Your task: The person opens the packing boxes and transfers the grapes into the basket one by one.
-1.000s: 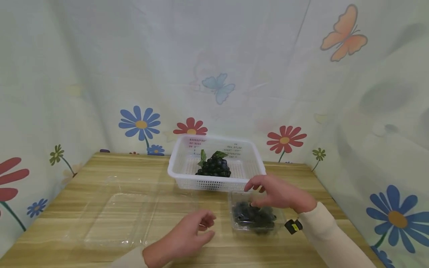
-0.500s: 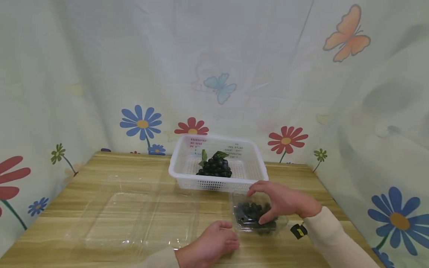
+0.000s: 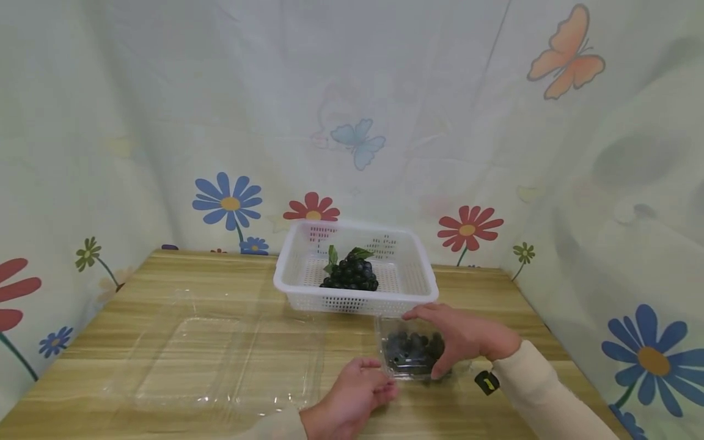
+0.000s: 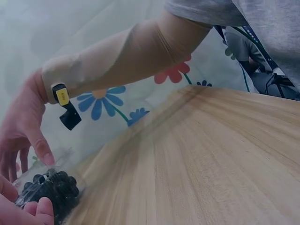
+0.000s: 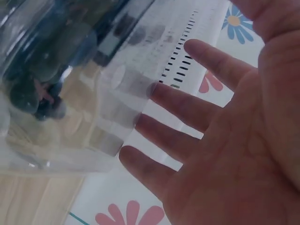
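Observation:
A small clear plastic box [image 3: 381,345] of dark grapes [image 3: 406,349] stands on the table, in front of a white basket. My right hand [image 3: 467,333] spans it from above, thumb at the near edge and fingers at the far side. The right wrist view shows its fingertips [image 5: 153,89] against the clear plastic wall. My left hand [image 3: 352,394] lies low at the box's near left corner, fingers extended towards it. In the left wrist view, the left fingers [image 4: 43,212] overlap the box and the right thumb [image 4: 44,152] points down at its top.
The white perforated basket [image 3: 313,302] holds a bunch of dark grapes [image 3: 351,274] with green leaves. To the left, a large clear plastic container [image 3: 233,366] lies unfolded on the wooden table [image 3: 192,272]. A flowered cloth [image 3: 264,110] hangs behind and along both sides.
My left hand has moved right, up to the box's near corner. My right hand has spread and lowered over the box, its thumb now at the near edge.

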Demonstrator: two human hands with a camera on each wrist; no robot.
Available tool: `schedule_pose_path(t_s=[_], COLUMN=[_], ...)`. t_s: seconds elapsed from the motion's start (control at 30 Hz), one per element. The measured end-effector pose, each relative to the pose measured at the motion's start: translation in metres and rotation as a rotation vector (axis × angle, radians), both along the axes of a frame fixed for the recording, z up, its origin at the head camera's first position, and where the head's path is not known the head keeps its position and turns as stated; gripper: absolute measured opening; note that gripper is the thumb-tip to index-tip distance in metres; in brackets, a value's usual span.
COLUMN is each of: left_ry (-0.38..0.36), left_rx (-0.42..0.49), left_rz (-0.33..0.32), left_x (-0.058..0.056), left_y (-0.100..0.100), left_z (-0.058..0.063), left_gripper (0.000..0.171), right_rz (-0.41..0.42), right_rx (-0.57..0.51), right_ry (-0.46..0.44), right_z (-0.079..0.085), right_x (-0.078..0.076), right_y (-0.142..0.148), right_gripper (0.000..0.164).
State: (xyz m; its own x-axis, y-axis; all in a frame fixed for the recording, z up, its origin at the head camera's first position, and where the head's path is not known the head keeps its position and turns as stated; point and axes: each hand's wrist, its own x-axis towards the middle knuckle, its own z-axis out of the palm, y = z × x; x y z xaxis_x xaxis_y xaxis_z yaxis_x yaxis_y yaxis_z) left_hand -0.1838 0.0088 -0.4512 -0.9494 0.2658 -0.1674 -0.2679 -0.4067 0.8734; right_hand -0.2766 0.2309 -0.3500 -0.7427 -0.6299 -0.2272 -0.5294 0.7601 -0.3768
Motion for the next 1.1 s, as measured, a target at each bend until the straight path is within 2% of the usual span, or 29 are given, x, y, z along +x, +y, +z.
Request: schedule_pose_path(t_s=[0.13,0.3,0.57,0.83,1.1], left_ry=[0.004,-0.001,0.018,0.023,0.025], left_rx=[-0.020,-0.028,-0.085,-0.151,-0.202], left_rz=[0.015,0.011,-0.055,-0.141,-0.149], left_x=[-0.002,-0.003,-0.009,-0.019,-0.028], left_y=[-0.007,-0.019,-0.050,-0.082,-0.094], left_z=[0.002,0.004,0.007,0.015,0.019], left_gripper=[0.039,0.041,0.043,0.049,0.045], right_rz=[-0.014,0.035,0.068,0.140,0.116], right_rx=[0.003,0.009,0.035,0.030,0.036], right_ry=[0.009,0.069,0.085,0.168,0.170], right_z=[-0.002,-0.006,-0.008,-0.009,-0.010], right_x=[0.001,0.001,0.000,-0.001,0.000], right_y=[-0.004,-0.011,-0.032,-0.049,-0.057], right_gripper=[0.097,0.094,0.091,0.089,0.081])
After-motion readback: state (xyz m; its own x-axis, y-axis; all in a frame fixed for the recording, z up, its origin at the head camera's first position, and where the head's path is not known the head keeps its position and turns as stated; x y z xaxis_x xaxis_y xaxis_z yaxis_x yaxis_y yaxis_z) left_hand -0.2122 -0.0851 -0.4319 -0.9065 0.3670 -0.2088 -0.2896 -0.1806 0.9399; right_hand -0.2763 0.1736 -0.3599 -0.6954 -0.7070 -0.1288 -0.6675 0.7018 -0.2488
